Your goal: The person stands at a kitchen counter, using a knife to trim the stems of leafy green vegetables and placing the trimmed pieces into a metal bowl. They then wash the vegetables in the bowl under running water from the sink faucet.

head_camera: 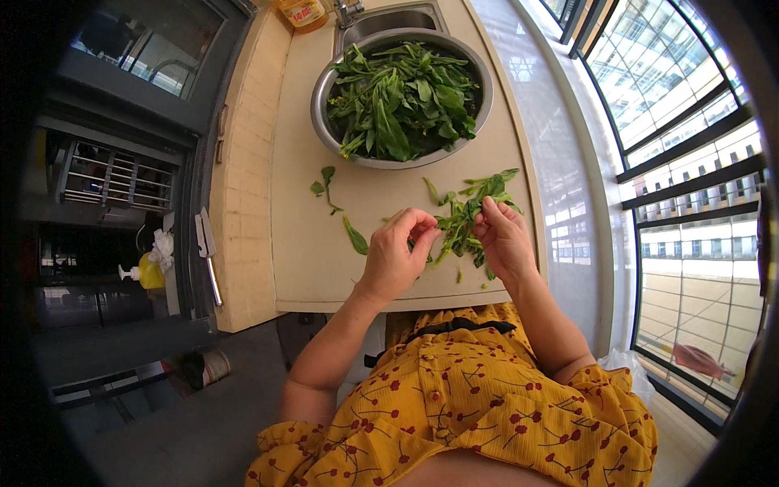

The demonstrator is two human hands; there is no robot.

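My right hand (502,237) pinches a leafy green stem between thumb and fingers, near the counter's right edge. Just left of it my left hand (398,252) has its thumb and forefinger close together at the tip of the greens; whether it grips a piece I cannot tell. Beneath and between the hands lies a loose pile of leafy greens (462,234) with a few yellow buds. Beyond them stands a steel basin (317,115) heaped with leafy greens (395,103). A single leaf (355,235) and a small sprig (329,189) lie on the counter to the left.
Behind the basin are a steel sink (389,23), a faucet (348,12) and a bottle of orange liquid (304,13). A knife (207,249) rests on the ledge at left, near a yellow pump bottle (151,271). A barred window (688,182) runs along the right.
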